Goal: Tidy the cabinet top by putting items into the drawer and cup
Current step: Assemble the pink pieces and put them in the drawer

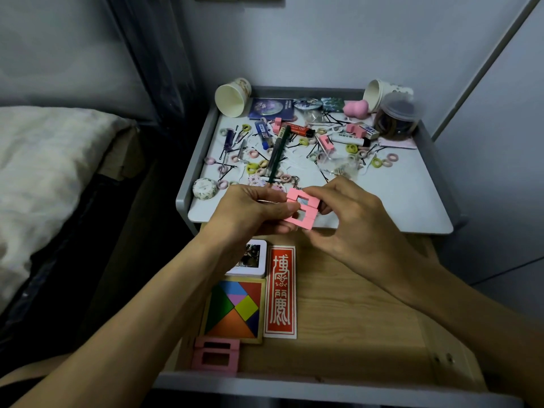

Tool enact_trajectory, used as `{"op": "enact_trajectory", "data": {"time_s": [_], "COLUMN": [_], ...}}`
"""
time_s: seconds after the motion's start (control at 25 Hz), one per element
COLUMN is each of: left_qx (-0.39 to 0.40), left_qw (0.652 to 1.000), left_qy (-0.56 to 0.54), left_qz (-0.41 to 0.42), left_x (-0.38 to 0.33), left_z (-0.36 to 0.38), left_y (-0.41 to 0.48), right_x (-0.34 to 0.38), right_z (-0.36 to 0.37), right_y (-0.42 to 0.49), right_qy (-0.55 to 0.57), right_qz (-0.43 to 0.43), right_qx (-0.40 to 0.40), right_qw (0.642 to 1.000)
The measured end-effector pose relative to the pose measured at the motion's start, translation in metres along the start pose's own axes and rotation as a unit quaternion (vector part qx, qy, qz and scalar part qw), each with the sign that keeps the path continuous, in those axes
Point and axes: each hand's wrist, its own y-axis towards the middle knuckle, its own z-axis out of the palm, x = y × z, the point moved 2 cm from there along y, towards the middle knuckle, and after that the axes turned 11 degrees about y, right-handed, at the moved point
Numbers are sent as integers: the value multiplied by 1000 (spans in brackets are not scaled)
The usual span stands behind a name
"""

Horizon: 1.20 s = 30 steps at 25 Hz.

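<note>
Both hands hold a set of pink blocks (300, 212) fitted together, above the front edge of the cabinet top (397, 195). My left hand (250, 213) grips them from the left and my right hand (344, 210) pinches them from the right. Below, the wooden drawer (353, 313) stands open, holding a tangram puzzle (235, 312), a red card (279, 291), a white tin (253, 259) and another pink block set (216, 356). Two paper cups (232, 97) (379, 92) lie tipped over at the back corners.
The cabinet top is strewn with hair ties, bobby pins, pens (278, 151), more pink blocks (325, 142), a pink sponge (356, 108), a clear jar (397, 119) and a round tin (205, 188). A bed (50, 172) lies to the left, walls behind and right.
</note>
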Motion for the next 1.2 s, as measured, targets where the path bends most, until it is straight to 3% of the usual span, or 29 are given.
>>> {"op": "enact_trajectory", "data": {"time_s": [0.68,0.84,0.88,0.92,1.0,1.04,1.08,1.2], "left_qx": [-6,15,-18,-71,-176,-183,-171,-109], "left_qw": [1000,990,974,935,779,720,689,659], "left_qy": [19,135,223,347,600,667,698,736], "left_qz": [7,27,21,7,-37,-65,-89,-109], "left_x": [19,20,25,31,42,48,53,65], "left_z": [-25,-36,-44,-53,-69,-72,-72,-66], "left_y": [-21,-21,-19,-17,-14,-14,-13,-2], "right_x": [22,16,11,5,-3,-6,-7,-8], "right_z": [25,31,34,41,65,80,96,124], "right_y": [-4,-5,-9,-16,-34,-44,-54,-76], "right_qy": [33,81,86,90,71,49,35,21], "right_qz": [10,23,28,32,8,-20,-39,-24], "right_qx": [8,13,31,63,160,211,259,367], "right_qw": [999,996,995,993,984,976,964,930]}}
